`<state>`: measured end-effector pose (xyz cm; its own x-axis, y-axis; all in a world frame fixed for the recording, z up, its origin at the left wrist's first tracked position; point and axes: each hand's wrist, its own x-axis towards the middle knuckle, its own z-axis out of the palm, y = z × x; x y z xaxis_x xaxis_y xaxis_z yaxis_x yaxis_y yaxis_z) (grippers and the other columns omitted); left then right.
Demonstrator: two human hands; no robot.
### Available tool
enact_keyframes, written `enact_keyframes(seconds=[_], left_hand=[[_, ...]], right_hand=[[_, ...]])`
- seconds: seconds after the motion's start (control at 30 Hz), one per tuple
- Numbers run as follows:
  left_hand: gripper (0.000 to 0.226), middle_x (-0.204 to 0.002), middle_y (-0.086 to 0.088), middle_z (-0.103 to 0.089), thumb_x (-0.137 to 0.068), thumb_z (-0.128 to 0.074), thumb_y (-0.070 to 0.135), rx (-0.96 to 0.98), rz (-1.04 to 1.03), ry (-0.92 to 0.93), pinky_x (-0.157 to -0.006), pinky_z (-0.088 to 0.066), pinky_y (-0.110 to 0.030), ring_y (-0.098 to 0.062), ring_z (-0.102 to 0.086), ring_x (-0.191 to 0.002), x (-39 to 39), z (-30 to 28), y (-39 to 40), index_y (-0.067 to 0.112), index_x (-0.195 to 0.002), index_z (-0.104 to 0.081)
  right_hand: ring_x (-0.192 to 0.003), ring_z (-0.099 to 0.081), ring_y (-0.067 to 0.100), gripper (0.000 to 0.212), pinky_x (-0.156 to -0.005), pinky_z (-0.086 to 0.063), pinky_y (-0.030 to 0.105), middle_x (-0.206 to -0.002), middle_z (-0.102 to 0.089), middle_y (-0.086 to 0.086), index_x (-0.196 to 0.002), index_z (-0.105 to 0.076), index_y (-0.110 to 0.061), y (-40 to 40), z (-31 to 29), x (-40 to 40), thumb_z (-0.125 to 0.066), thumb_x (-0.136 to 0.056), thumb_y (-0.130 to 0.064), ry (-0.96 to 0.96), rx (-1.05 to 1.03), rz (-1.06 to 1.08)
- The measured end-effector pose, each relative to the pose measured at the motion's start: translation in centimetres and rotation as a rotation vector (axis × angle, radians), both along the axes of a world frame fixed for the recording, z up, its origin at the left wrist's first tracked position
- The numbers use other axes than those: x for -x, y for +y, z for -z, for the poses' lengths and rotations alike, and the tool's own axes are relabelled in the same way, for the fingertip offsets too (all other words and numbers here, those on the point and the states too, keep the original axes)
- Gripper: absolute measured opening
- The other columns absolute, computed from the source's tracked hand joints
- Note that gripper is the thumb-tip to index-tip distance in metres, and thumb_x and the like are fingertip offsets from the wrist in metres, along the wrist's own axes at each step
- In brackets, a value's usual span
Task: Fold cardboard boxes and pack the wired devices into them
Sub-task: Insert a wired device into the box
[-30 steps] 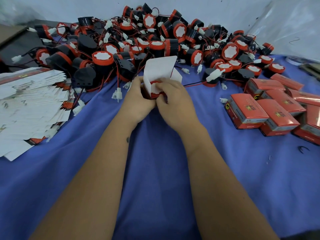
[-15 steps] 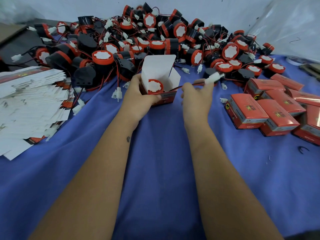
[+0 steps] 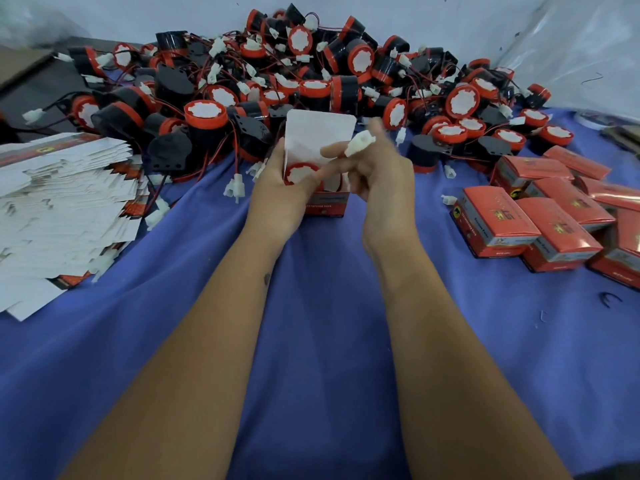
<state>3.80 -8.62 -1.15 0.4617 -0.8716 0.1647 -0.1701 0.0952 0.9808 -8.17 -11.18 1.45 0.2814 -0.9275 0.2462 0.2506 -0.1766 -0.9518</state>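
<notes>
Here the left hand gripped the open red-and-white cardboard box holding a red-capped black device; right fingers pinched its white plastic connector. Loose wire might snag the flap.

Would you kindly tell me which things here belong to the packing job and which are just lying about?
In use:
- open box, held by the left hand
- device inside it
- white connector, pinched by the right hand
- device pile
- flat box blanks
- packed boxes

Lying about:
- blue cloth
- black wire scrap
</notes>
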Motion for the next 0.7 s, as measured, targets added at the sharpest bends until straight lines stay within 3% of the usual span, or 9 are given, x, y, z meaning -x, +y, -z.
enact_keyframes(seconds=[0.07,0.13,0.23,0.33,0.4,0.47,0.6,0.7], left_hand=[[0.049,-0.129,0.002,-0.063,-0.095,-0.060,0.012,-0.018,0.043,-0.016,-0.101,-0.051,-0.038,-0.014,-0.060,-0.117,-0.2,0.0,0.1,0.024,-0.141,-0.049],[0.046,-0.127,0.002,-0.065,-0.096,-0.058,0.009,-0.021,0.083,-0.031,-0.100,-0.052,-0.036,-0.014,-0.061,-0.116,-0.3,0.0,0.2,0.023,-0.140,-0.051],[0.047,-0.122,0.004,-0.067,-0.094,-0.055,0.006,-0.026,0.098,-0.034,-0.087,-0.053,-0.023,-0.010,-0.063,-0.110,-0.3,-0.1,0.2,0.024,-0.138,-0.054],[0.049,-0.118,0.007,-0.068,-0.093,-0.054,0.005,-0.033,0.083,-0.033,-0.081,-0.053,-0.018,-0.006,-0.064,-0.105,-0.1,0.0,0.2,0.026,-0.137,-0.053],[0.049,-0.119,0.009,-0.066,-0.094,-0.054,0.006,-0.023,0.061,-0.048,-0.081,-0.051,-0.014,-0.003,-0.062,-0.105,0.2,0.0,0.2,0.026,-0.138,-0.052],[0.046,-0.118,0.010,-0.065,-0.095,-0.055,0.008,-0.015,0.034,-0.050,-0.080,-0.050,-0.010,0.000,-0.061,-0.105,0.3,0.1,0.2,0.024,-0.138,-0.051],[0.045,-0.109,0.017,-0.061,-0.094,-0.058,0.010,-0.019,-0.004,-0.052,-0.072,-0.047,-0.004,0.006,-0.058,-0.097,0.4,0.1,0.3,0.023,-0.137,-0.050],[0.047,-0.114,0.013,-0.061,-0.094,-0.058,0.011,-0.014,-0.006,-0.054,-0.077,-0.048,-0.009,0.003,-0.058,-0.100,0.4,0.1,0.2,0.022,-0.138,-0.049]], right_hand=[[-0.068,-0.064,0.001,0.027,-0.068,-0.051,0.015,-0.075,-0.074,-0.004,-0.081,-0.076,-0.006,0.0,0.1,-0.3,-0.059,-0.096,-0.022,0.034,0.083,0.105],[-0.088,-0.070,0.009,0.011,-0.086,-0.056,0.034,-0.083,-0.075,-0.008,-0.090,-0.077,-0.013,-0.1,0.3,-0.5,-0.066,-0.091,-0.016,0.127,0.150,0.173],[-0.109,-0.062,0.020,0.013,-0.103,-0.043,0.048,-0.093,-0.073,-0.008,-0.090,-0.072,-0.030,-0.6,0.8,-0.7,-0.067,-0.090,-0.018,0.310,0.190,0.302],[-0.111,-0.054,0.011,0.015,-0.106,-0.037,0.038,-0.094,-0.071,-0.010,-0.101,-0.070,-0.027,-1.1,1.4,-0.5,-0.065,-0.091,-0.016,0.406,0.280,0.405],[-0.111,-0.044,0.006,0.029,-0.106,-0.023,0.024,-0.097,-0.069,-0.012,-0.117,-0.063,-0.030,-1.2,1.7,-0.3,-0.062,-0.091,-0.016,0.591,0.405,0.454],[-0.113,-0.038,0.010,0.040,-0.098,-0.018,0.019,-0.100,-0.066,-0.011,-0.128,-0.057,-0.032,-1.2,1.9,-0.2,-0.062,-0.091,-0.018,0.755,0.529,0.470],[-0.104,-0.037,0.008,0.030,-0.091,-0.021,0.023,-0.094,-0.068,-0.006,-0.113,-0.070,-0.021,-1.5,2.0,0.2,-0.072,-0.084,-0.019,0.765,0.655,0.531],[-0.105,-0.044,0.022,0.027,-0.089,-0.027,0.019,-0.107,-0.060,0.004,-0.107,-0.076,-0.017,-1.6,2.0,0.2,-0.075,-0.081,-0.014,0.772,0.666,0.539]])
